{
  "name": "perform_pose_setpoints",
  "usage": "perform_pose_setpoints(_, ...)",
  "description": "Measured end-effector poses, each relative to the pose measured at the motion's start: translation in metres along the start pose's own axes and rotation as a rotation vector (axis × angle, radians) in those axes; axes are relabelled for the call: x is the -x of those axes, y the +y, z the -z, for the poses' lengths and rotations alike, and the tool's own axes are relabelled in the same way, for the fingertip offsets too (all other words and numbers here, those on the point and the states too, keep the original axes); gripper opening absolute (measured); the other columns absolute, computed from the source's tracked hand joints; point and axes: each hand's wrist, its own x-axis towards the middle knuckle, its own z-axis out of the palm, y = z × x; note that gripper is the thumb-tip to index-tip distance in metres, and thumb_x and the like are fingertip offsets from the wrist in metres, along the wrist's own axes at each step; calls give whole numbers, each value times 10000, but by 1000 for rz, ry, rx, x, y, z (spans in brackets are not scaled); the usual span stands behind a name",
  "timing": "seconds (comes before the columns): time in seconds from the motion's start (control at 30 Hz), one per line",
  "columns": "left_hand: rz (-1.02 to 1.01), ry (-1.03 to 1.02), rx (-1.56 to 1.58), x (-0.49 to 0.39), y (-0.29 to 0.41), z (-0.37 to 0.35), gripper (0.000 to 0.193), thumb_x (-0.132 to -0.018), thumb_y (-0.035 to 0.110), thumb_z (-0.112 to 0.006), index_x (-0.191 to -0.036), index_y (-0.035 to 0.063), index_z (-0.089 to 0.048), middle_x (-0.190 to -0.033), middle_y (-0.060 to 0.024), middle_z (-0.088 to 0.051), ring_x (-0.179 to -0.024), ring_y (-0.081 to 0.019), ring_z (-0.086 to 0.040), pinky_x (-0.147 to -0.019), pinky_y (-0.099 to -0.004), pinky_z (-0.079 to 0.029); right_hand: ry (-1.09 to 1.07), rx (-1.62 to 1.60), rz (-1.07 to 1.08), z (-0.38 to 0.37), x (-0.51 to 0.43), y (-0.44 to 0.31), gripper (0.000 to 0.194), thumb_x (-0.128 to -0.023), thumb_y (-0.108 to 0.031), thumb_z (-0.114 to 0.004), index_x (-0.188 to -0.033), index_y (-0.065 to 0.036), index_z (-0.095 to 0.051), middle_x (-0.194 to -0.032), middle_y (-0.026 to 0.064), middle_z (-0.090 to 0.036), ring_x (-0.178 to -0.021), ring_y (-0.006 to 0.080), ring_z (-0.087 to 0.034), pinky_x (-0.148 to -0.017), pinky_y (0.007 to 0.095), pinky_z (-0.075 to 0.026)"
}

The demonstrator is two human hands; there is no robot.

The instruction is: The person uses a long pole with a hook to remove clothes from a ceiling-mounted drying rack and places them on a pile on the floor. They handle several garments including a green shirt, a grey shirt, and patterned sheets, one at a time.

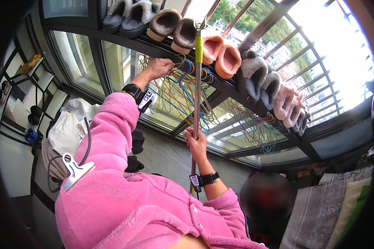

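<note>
My left hand (160, 68) is raised at the window rail, its fingers closed at the hooks of coloured wire clothes hangers (177, 90); the exact grip is partly hidden. My right hand (197, 142) is wrapped around the metal shaft of a clothes pole (197, 102). The pole stands nearly upright, with a yellow-green sleeve near its top and a forked metal hook above the ledge. More wire hangers (252, 124) hang in a bunch farther right along the rail.
Pairs of fuzzy slippers (229, 60) line the ledge (237, 84) before the barred window. White and beige clothes (65, 127) lie piled at left, beside a shelf rack (39, 82). Patterned cloth (318, 205) hangs at lower right, near a blurred round patch. Grey floor (162, 149) shows below.
</note>
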Motion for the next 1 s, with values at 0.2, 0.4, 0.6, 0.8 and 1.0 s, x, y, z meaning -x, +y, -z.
perform_pose_setpoints(0.2, -5, 258, -56, 17, -8, -39, 272, -963, 307, -511, -948, 70, -643, -833, -158, -680, -840, -383, -643, -737, -436, -502, 18, -72, -7, 2, 8, -3, 200, -938, -167, -638, -1099, -48, -639, -878, 38, -691, -684, 75, -604, -573, 207, -461)
perform_pose_setpoints(0.4, -231, 706, -130, 21, -71, -95, 256, -915, 72, -517, -1130, 16, -643, -1098, -174, -634, -1078, -361, -553, -948, -425, -435, 97, -103, 2, 25, 24, 2, 238, -932, -189, -659, -1134, -68, -629, -873, 27, -681, -700, 79, -613, -573, 210, -459)
perform_pose_setpoints(0.6, -149, 721, -387, 58, -37, -118, 511, -923, 88, -527, -1414, -5, -421, -1387, -199, -468, -1321, -309, -397, -1108, -385, -316, 184, -232, 119, 62, 30, 18, 182, -941, -134, -601, -1100, -52, -632, -832, -18, -623, -719, 83, -563, -645, 261, -489)
perform_pose_setpoints(0.8, -509, -236, 686, 149, 179, -232, 344, -1033, 250, -479, -1223, -15, -586, -1004, -71, -629, -922, -166, -591, -855, -310, -476, 319, -118, 256, 121, 85, 6, 261, -965, -195, -614, -1179, -45, -616, -881, 9, -657, -760, 76, -595, -656, 230, -498)
perform_pose_setpoints(1.0, -342, -682, 954, 213, 328, -273, 149, -988, 106, -524, -1075, 7, -594, -919, -58, -703, -767, -97, -620, -647, -236, -513, 614, 65, 332, 191, 172, -18, 380, -917, -141, -662, -1278, -80, -562, -913, -18, -607, -852, 61, -542, -744, 268, -498)
